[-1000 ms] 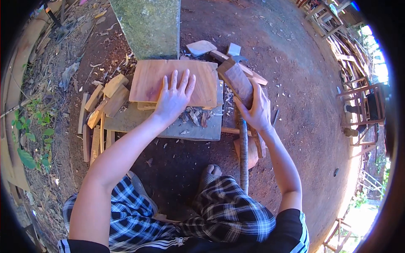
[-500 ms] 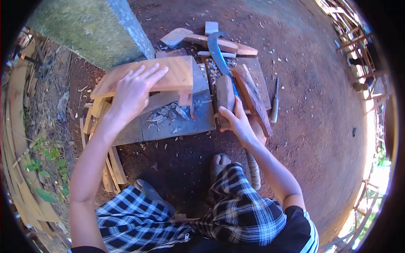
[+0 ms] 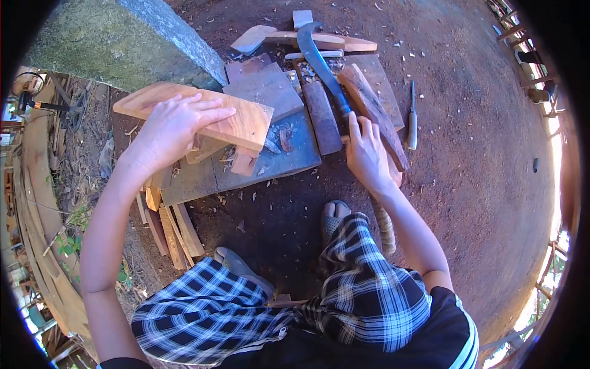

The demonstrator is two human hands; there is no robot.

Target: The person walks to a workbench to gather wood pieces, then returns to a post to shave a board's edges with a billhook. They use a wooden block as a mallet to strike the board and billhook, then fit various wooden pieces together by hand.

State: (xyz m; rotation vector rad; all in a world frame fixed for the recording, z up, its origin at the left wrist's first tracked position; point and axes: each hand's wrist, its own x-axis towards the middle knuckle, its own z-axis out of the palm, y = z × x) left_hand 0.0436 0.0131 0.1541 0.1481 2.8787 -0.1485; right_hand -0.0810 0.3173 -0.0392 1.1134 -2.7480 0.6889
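My left hand [image 3: 175, 126] lies over a smooth, pale wooden board [image 3: 243, 117], its fingers across the top face and its thumb mostly hidden at the near edge. The board is tilted above a low wooden bench [image 3: 203, 184]. On the right, my right hand [image 3: 369, 157] closes around the handle end of a curved billhook [image 3: 319, 64], whose blade points away from me. A dark rectangular block [image 3: 321, 117] lies just left of that hand. To its right is a rough, bark-edged piece of wood [image 3: 375, 114].
A mossy concrete post [image 3: 135, 46] leans in at upper left. Beyond the bench lie a carved wooden piece [image 3: 307, 40] and a small block [image 3: 302, 18]. A narrow handled tool [image 3: 412, 120] lies on the dirt at right. Wood strips [image 3: 175, 234] lean by the bench's left side.
My right hand has left the dark block, now lying on the bench, and has moved to the billhook's handle. The board under my left hand has shifted left and tilted.
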